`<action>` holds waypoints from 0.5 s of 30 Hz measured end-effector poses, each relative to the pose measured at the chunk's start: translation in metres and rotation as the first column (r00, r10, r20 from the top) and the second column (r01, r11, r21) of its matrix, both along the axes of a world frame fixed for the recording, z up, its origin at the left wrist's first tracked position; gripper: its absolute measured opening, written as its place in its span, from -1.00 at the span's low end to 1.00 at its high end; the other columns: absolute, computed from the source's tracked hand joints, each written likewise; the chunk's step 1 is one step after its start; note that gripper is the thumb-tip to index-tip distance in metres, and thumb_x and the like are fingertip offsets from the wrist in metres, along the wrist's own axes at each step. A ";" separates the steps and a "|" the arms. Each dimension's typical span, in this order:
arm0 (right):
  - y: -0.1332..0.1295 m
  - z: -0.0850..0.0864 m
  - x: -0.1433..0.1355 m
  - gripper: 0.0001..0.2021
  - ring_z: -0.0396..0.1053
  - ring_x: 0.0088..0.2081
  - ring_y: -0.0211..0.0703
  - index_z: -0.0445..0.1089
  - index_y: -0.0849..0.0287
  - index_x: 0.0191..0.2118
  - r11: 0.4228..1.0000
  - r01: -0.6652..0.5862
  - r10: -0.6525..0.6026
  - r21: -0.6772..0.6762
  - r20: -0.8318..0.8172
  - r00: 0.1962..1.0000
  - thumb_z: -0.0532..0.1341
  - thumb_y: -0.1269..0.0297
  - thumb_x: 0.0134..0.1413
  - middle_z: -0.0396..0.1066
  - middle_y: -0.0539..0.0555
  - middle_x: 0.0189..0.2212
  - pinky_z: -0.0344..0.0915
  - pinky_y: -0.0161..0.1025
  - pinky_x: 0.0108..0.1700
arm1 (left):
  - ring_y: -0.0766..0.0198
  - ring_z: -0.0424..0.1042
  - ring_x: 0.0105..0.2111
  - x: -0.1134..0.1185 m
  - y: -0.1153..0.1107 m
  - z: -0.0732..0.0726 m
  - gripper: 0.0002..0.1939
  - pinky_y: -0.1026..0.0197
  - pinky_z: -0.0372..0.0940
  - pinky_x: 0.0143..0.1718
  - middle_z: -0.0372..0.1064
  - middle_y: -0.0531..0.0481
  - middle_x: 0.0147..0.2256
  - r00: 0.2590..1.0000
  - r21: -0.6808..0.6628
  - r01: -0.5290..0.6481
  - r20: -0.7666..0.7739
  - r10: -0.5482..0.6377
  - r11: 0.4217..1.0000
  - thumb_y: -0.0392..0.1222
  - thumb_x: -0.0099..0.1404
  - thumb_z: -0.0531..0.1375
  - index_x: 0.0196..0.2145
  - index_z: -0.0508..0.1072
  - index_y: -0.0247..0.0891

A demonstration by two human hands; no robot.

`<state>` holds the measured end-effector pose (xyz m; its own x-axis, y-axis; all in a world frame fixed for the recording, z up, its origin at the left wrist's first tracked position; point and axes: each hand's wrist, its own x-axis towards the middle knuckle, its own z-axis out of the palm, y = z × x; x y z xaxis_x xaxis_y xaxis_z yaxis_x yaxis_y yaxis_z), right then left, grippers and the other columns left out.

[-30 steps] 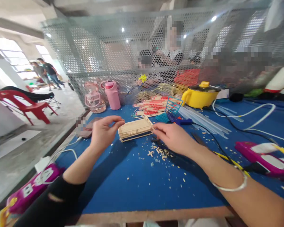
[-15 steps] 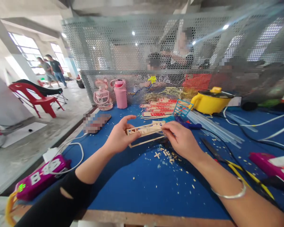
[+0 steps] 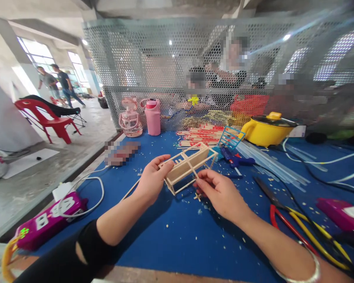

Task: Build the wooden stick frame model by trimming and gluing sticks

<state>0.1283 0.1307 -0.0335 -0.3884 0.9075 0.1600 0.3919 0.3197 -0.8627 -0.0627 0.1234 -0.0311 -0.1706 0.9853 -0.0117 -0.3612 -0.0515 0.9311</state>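
Note:
Between my two hands is a small frame model made of thin wooden sticks (image 3: 186, 173), tilted above the blue tabletop. My left hand (image 3: 155, 177) closes on its left end, thumb on top. At its near right side, my right hand (image 3: 216, 190) pinches a stick of the frame. A loose thin stick (image 3: 131, 188) pokes out beside my left wrist. Just beyond the model lie a blue glue gun (image 3: 234, 159) and a small blue lattice frame (image 3: 231, 136). Below my right fingers are wood scraps (image 3: 197, 196).
Bundled sticks with red ends (image 3: 202, 135), clear glue sticks (image 3: 274, 165) and a yellow pot (image 3: 268, 129) stand behind. Scissors or pliers with red and yellow handles (image 3: 292, 220) lie right. Purple power strip (image 3: 51, 216) sits left; pink bottle (image 3: 152, 118) stands by the mesh screen (image 3: 153, 63).
The wooden frame has turned and tilted, so its broad side and cross stick show. My right hand has moved lower, from the frame's right end to its near side.

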 end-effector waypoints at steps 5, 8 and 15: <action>0.000 0.004 0.002 -0.84 0.34 -0.42 -0.25 0.36 0.10 -0.25 0.989 -0.026 0.014 0.146 0.085 0.996 0.07 0.20 0.20 0.43 -0.04 -0.42 0.22 -0.34 -0.38 | 0.31 0.45 -0.29 -0.005 -0.007 0.003 -0.54 0.28 0.26 -0.21 0.50 -0.09 -0.24 0.985 -0.003 0.154 -0.071 -0.154 0.988 -0.16 0.09 0.31 -0.05 0.39 -0.32; 0.000 0.011 0.007 -0.85 0.29 -0.47 -0.28 0.39 0.09 -0.27 0.969 -0.070 0.027 0.236 0.179 0.984 0.09 0.25 0.19 0.43 -0.06 -0.46 0.19 -0.34 -0.38 | 0.32 0.43 -0.32 -0.010 -0.009 0.008 -0.61 0.28 0.26 -0.23 0.51 -0.07 -0.23 0.944 -0.015 0.260 -0.205 -0.258 0.965 -0.15 0.11 0.30 -0.09 0.47 -0.29; 0.003 0.012 0.013 -0.84 0.35 -0.52 -0.26 0.32 0.12 -0.29 0.997 -0.016 0.012 0.074 0.057 0.998 0.08 0.17 0.18 0.41 -0.06 -0.56 0.25 -0.33 -0.42 | 0.32 0.40 -0.36 -0.013 -0.008 0.007 -0.70 0.27 0.25 -0.27 0.51 -0.02 -0.32 0.951 0.016 0.208 -0.236 -0.199 0.978 -0.16 0.10 0.29 -0.18 0.54 -0.27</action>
